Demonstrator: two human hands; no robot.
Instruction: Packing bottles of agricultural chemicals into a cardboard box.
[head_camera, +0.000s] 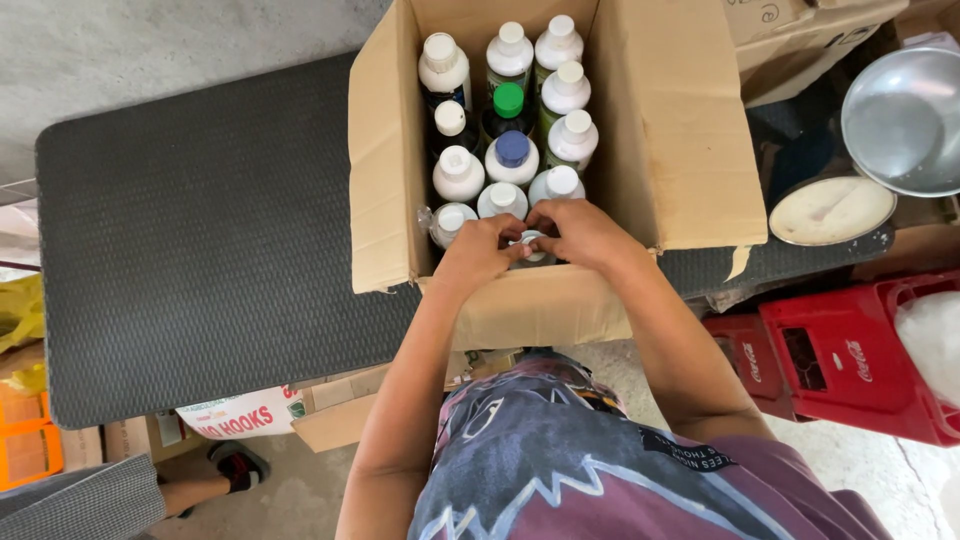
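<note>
An open cardboard box (690, 130) stands on a dark textured table (200, 240). It holds several upright bottles with white caps (459, 172), one with a green cap (508, 99) and one with a blue cap (512, 148). My left hand (480, 250) and my right hand (580, 228) meet at the box's near edge, both gripping a small white-capped bottle (528, 245) between the fingertips. The bottle's body is hidden by my fingers.
A metal bowl (905, 120) and a round lidded tin (830, 210) sit at the right. Red plastic crates (850, 350) stand on the floor below. More cardboard boxes (800, 40) lie behind. Another person's foot in a sandal (235, 465) shows at lower left.
</note>
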